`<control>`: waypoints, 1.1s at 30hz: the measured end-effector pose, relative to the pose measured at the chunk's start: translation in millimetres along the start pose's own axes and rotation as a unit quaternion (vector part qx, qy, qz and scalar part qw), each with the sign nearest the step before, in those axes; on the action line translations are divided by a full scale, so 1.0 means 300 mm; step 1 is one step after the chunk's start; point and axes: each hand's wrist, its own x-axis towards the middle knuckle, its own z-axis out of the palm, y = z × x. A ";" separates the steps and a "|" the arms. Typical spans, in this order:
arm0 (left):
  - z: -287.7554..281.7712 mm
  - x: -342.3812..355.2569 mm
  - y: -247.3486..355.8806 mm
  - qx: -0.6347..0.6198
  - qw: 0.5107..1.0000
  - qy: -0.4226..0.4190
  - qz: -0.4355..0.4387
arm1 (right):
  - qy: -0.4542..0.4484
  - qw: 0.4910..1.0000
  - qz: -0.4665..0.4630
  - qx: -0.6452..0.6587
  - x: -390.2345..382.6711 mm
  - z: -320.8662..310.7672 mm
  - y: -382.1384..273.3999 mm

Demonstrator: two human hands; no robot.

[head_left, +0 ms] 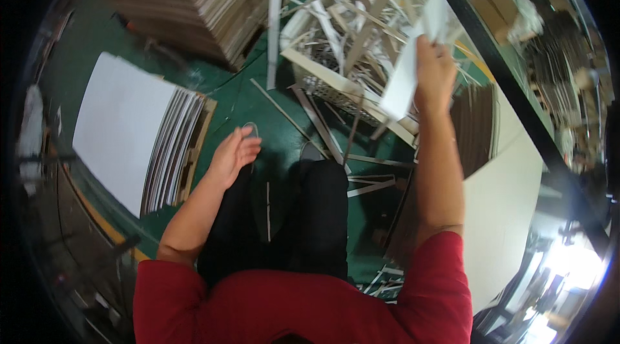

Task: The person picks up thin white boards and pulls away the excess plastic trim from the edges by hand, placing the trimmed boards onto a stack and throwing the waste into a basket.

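Observation:
My right hand (434,76) is closed on a white cardboard strip (402,82), slightly smeared by motion, held over the right side of a scrap bin. That pale plastic bin (323,74) is heaped with long offcut strips (352,28) in white and brown. In front of my left thigh, my left hand (236,153) hangs in the air with its fingers apart and nothing in them. Nearest to it on the left is a stack of white-faced cardboard sheets (123,121) on a wooden pallet (199,144).
A tall stack of brown cardboard (213,2) stands at the far left. Several loose strips (316,121) lie on the green floor (226,99) before my feet. On my right are more stacked boards (500,208), with a dark bar (497,66) crossing above them.

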 end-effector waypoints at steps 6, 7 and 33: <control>-0.201 -0.204 -0.111 -0.144 0.985 0.036 0.087 | 0.002 0.843 -0.219 -0.491 0.613 0.045 0.309; -0.198 -0.216 -0.115 -0.136 0.985 0.043 0.094 | -0.001 0.808 -0.242 -0.537 0.632 0.059 0.339; -0.348 -0.194 -0.122 -0.124 0.979 -0.075 0.143 | 0.024 0.879 0.399 0.258 -0.941 -0.549 0.265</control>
